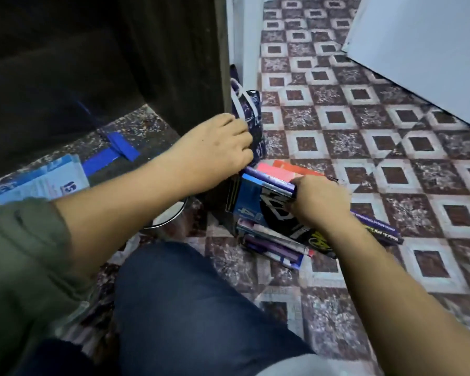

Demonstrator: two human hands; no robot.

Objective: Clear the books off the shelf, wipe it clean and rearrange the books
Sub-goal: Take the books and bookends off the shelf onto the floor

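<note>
The pile of books [269, 240] lies on the tiled floor [364, 126], just beside the dark shelf unit [174, 63]. The right hand [319, 203] grips the edge of the tilted blue book [251, 192] on top. The left hand [215, 147] curls at its far corner; whether it holds anything cannot be told. These look like thin, glossy paperbacks, likely light, bendy and prone to sliding, so they are best held by the spines.

Dim indoor light, dark shelf [92, 63] interior, soft blur, wide-angle edge distortion.
</note>
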